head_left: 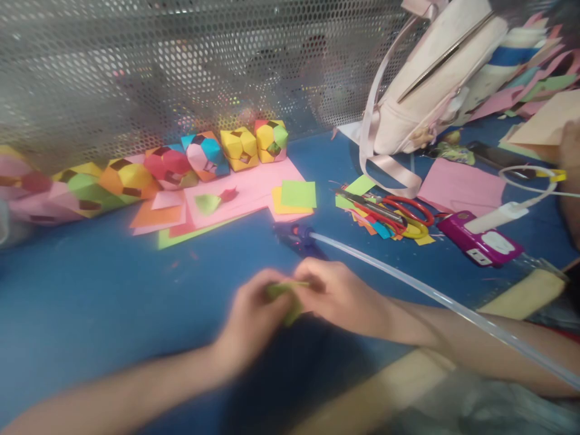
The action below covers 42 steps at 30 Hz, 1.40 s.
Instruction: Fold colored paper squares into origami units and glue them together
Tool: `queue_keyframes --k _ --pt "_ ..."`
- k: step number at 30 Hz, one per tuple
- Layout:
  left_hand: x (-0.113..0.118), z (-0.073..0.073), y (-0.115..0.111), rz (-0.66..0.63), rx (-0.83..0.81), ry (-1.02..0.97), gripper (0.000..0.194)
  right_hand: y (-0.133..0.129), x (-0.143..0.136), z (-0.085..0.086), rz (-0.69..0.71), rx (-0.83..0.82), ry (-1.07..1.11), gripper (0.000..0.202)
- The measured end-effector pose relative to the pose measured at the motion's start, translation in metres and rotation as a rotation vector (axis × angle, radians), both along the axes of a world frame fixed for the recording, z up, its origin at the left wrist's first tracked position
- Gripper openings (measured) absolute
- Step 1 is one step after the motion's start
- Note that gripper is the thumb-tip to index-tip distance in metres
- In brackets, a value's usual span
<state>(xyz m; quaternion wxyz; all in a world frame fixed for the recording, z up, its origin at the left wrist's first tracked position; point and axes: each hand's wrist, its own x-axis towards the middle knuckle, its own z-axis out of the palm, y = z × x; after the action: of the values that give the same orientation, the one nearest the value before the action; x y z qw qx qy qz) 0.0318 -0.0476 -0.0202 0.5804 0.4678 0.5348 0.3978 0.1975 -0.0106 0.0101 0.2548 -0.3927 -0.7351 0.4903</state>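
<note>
**Small green paper (294, 313) caught in my fingers (312, 266), loads of colour around them**

So both my hands are together, low over the blue tabletop (136, 302). My left hand (249, 317) has its fingers curled in around the green paper, thumb lying over it, hardly any gap left. My right hand (344, 302) meets it from the other side, fingertips bunched in a pinch at the paper's edge (it's pretty blurry there, so I can't tell how the piece is folded).

Just beyond my fingers lies a purple-blue tool (294, 238) that looks like a glue gun, and neither hand is touching it. A long clear rod (385, 263) sticks out of it and slants back across my view of the right forearm.

Farther ahead of my fingers there's some pink paper (247, 184) with a few small squares (298, 194) at its right end, green on top. Behind that, a row of folded paper shapes (167, 166) stands along a perforated metal screen (181, 72).

Ahead and to the right of my fingers: scissors (383, 212) lying on bright scraps, then a purple adapter (481, 240) with a white plug in it. A pale bag (430, 84) leans well behind those, and another person's hand (570, 163) is at the far right.
</note>
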Motion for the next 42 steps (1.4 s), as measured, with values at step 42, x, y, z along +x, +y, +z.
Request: queue_keyframes --k 42 --pt "-0.004 0.005 0.004 -0.085 -0.051 -0.211 0.013 0.003 0.001 -0.008 0.008 0.336 0.115 0.016"
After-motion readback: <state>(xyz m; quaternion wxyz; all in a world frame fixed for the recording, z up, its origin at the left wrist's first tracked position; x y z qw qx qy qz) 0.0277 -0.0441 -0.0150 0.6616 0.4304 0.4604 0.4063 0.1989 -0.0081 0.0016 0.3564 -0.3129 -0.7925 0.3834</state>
